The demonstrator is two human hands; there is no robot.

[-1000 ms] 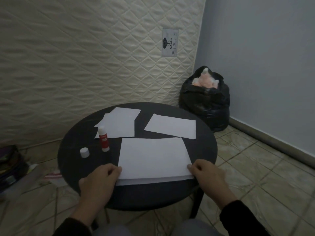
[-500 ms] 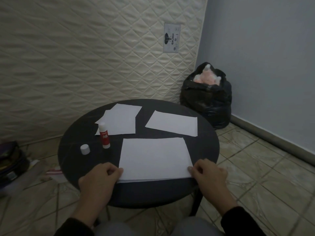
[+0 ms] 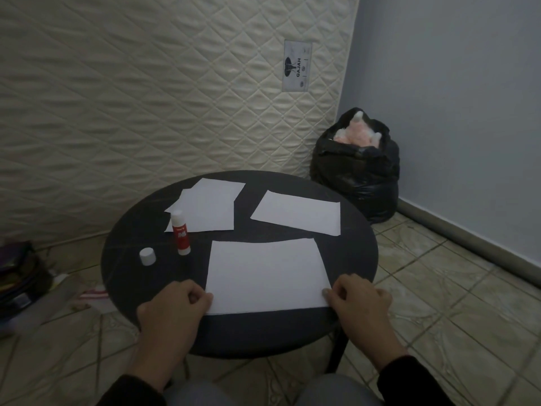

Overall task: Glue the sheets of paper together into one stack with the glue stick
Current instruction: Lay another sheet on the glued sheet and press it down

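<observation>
On the round black table (image 3: 123, 259) a white paper stack (image 3: 265, 273) lies near the front edge. My left hand (image 3: 172, 309) pinches its near left corner and my right hand (image 3: 360, 300) pinches its near right corner. An uncapped red and white glue stick (image 3: 180, 233) stands upright left of the stack, with its white cap (image 3: 147, 256) beside it. Two overlapping loose sheets (image 3: 206, 206) lie at the back left and a single sheet (image 3: 298, 212) at the back right.
A quilted mattress (image 3: 146, 98) leans against the wall behind the table. A full black rubbish bag (image 3: 357, 171) sits in the corner at the right. Dark bags and clutter (image 3: 20, 282) lie on the tiled floor to the left.
The lower sheet's strip along the stack's front edge has vanished, so the top sheet lines up with it. Both hands stay on the near corners.
</observation>
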